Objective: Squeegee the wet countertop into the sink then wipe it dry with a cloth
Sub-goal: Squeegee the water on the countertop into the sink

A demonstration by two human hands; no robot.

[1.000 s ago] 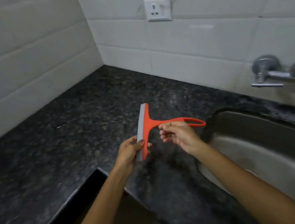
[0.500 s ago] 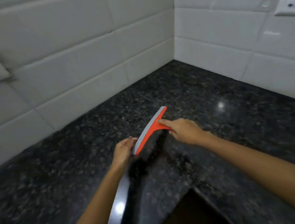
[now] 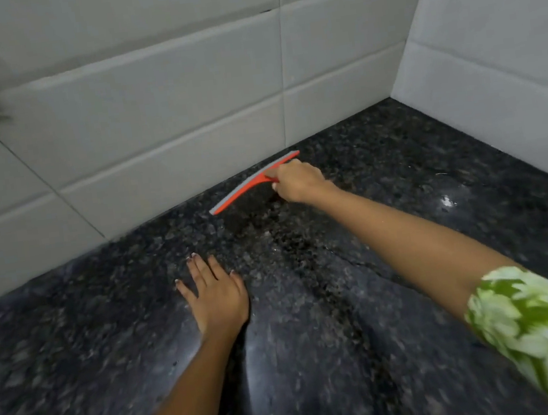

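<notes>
Pale grey wall tiles (image 3: 155, 94) meet in a corner at the upper right, and below them runs the dark speckled tabletop (image 3: 76, 352), glossy, with a bright glint of light near its right side. Close against the foot of the left wall lies the orange squeegee (image 3: 246, 187), its grey blade edge turned toward the tiles and running along them; whether the blade actually touches the wall or the stone cannot be told from this angle. The right hand (image 3: 300, 181) is closed over the squeegee's handle, its grip clamped around it so that the handle itself is almost wholly hidden, with only a sliver of orange showing beside the knuckles. The left hand (image 3: 216, 295) rests palm-down on the tabletop, well apart from the tool, with fingers spread and holding nothing. A green-and-white patterned sleeve (image 3: 539, 330) is cut off at the lower right edge and smeared by motion. Much of the stone in the foreground is blurred, so any water on it is hard to make out. At the upper left, a pale object on the wall is cropped and too blurred to identify.
</notes>
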